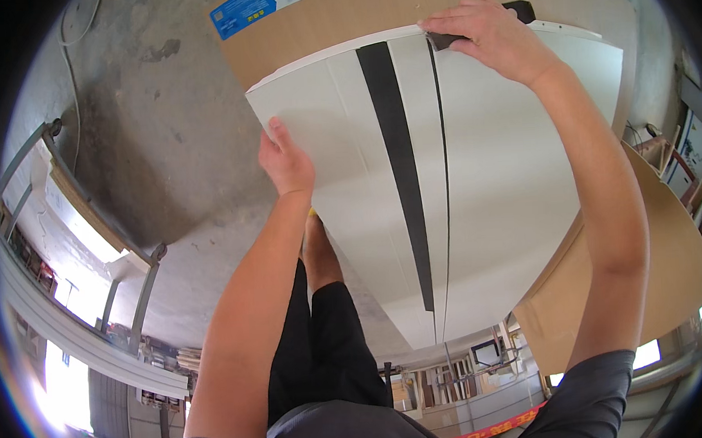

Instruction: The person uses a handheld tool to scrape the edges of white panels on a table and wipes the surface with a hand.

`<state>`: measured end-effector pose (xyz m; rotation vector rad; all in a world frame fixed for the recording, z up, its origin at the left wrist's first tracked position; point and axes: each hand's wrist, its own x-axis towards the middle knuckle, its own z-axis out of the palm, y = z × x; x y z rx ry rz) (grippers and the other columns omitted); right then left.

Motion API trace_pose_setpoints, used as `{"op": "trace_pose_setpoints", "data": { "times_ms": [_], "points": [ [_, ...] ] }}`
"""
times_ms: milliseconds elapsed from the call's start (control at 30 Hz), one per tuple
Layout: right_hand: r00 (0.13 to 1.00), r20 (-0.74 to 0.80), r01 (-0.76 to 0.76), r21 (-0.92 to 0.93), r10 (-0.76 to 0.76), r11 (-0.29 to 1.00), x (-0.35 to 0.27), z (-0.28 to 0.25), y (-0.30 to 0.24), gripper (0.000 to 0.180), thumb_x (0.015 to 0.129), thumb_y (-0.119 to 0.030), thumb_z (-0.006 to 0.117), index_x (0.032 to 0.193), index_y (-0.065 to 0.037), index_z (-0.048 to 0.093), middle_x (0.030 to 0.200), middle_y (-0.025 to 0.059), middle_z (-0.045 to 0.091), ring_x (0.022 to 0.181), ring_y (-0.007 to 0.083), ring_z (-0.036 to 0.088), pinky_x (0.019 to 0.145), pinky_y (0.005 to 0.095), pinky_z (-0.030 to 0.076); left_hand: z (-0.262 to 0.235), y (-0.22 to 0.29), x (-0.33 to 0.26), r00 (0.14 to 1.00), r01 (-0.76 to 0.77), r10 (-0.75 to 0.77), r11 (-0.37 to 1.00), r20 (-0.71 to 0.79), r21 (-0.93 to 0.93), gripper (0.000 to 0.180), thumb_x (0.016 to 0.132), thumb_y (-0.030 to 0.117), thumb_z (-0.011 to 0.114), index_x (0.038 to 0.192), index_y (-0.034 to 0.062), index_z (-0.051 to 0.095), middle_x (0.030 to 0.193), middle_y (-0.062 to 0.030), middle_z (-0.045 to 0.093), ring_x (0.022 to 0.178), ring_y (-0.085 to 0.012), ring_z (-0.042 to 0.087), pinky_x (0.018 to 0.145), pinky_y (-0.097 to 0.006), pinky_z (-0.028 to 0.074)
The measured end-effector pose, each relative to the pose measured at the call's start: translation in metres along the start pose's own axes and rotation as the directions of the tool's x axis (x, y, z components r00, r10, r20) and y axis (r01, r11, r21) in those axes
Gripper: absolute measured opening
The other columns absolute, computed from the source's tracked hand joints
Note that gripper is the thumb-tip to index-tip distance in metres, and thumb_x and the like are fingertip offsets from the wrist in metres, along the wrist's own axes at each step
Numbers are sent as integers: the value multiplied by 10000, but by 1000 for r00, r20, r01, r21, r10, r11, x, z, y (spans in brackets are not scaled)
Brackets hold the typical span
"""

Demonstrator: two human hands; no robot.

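A large white door-like panel (513, 173) with a long black stripe (399, 154) and a thin dark groove lies in front of me. My left hand (286, 159) grips its left edge, the thumb on the face and the fingers curled around the side, partly hidden. At the panel's far edge, my right hand (488, 37) is closed over a dark block-like tool (445, 40). This tool shows below the fingers and seems to extend behind the hand; its exact kind cannot be made out. A pale strip (328, 54) runs along that far edge.
Beyond the panel is a brown board (373, 14) with a blue label (244, 12). Another brown sheet (611, 262) stands at the right. A metal-framed rack (84, 207) is on the left, over the grey concrete floor (166, 110).
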<state>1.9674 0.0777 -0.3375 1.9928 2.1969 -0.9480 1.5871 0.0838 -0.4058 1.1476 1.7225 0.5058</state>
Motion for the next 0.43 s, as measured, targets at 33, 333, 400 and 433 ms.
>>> {"op": "trace_pose_setpoints", "data": {
  "times_ms": [33,333,400,433],
  "points": [
    [1000,-9,19,-13,-19,1000,1,-1,-1,456,932,-100,713,1375,-206,685,1334,-22,692,1224,242,581,1073,429,472,1,0,0,1000,-7,8,1000,-7,12,616,1102,525,456,1174,-51,662,1024,-158,734,909,-255,658,865,-379,522],
    [1000,-10,6,-17,-6,1000,5,-6,-28,455,954,-92,683,1403,-163,651,1346,-20,694,1259,223,583,1137,385,454,2,-7,2,999,-29,35,989,-36,144,649,1082,558,464,1184,-44,684,1044,-206,754,928,-349,705,870,-430,538],
    [989,-26,-144,69,146,987,-1,-4,-31,453,963,-99,682,1411,-149,644,1372,18,684,1308,231,571,1142,365,437,4,-6,0,996,-67,76,984,-48,165,659,1076,572,464,1179,-39,689,1064,-215,755,950,-361,708,881,-441,535],
    [975,-31,-215,111,220,970,-5,-5,-31,452,967,-103,682,1415,-142,641,1385,38,679,1333,235,565,1145,354,429,3,-6,1,998,-36,45,977,-40,211,666,1069,590,469,1228,-16,694,1101,-218,760,1010,-356,714,920,-455,526]
  ]
}}
